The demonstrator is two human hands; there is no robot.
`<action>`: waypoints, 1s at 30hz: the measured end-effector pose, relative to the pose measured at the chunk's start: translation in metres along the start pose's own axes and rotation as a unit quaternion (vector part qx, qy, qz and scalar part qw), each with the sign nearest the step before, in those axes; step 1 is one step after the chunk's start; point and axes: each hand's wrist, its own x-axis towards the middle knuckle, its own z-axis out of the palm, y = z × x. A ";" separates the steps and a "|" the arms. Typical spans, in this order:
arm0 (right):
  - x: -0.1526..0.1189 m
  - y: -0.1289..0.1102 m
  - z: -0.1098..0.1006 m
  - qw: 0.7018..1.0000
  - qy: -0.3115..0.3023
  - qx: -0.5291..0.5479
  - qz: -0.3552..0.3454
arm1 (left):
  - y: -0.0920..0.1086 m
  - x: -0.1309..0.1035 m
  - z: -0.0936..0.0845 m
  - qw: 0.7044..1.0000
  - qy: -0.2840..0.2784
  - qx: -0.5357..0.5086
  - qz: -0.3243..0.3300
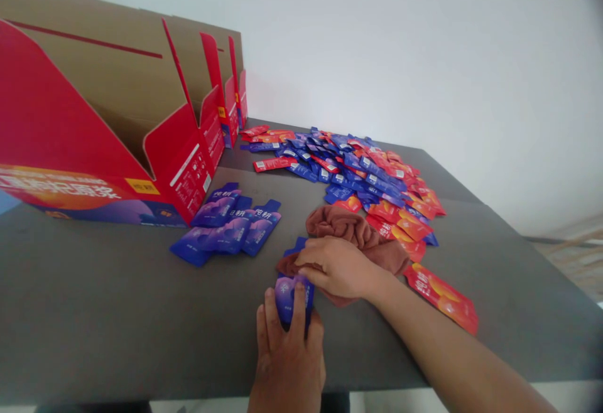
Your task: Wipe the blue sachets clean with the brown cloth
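A blue-purple pouch [285, 299] lies flat on the grey table near its front edge. My left hand [289, 344] rests on the pouch's lower part, fingers spread and pressing it down. Over the pouch's upper part, my right hand [336, 267] grips a bunched brown cloth [346, 225], its fingers closed on the fold. The rest of the cloth trails to the right, behind my wrist. Left of my hands, several blue-purple pouches [230, 231] overlap in a small group.
Open red cardboard boxes [183, 174] stand in a row at the left. A large heap of blue and red pouches [348, 168] covers the back of the grey table [141, 325]. One red pouch [445, 297] lies beside my right forearm. A white wall rises behind.
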 end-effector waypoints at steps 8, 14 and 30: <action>-0.002 0.026 0.002 0.995 0.047 -0.042 0.083 | 0.001 0.002 -0.004 1.000 -0.015 -0.009 -0.009; -0.002 0.017 -0.001 0.999 0.020 -0.008 0.042 | 0.003 0.004 -0.006 1.000 -0.015 -0.019 -0.018; -0.002 0.022 0.002 0.995 0.039 -0.053 0.081 | 0.001 0.001 -0.003 1.000 -0.015 -0.002 -0.004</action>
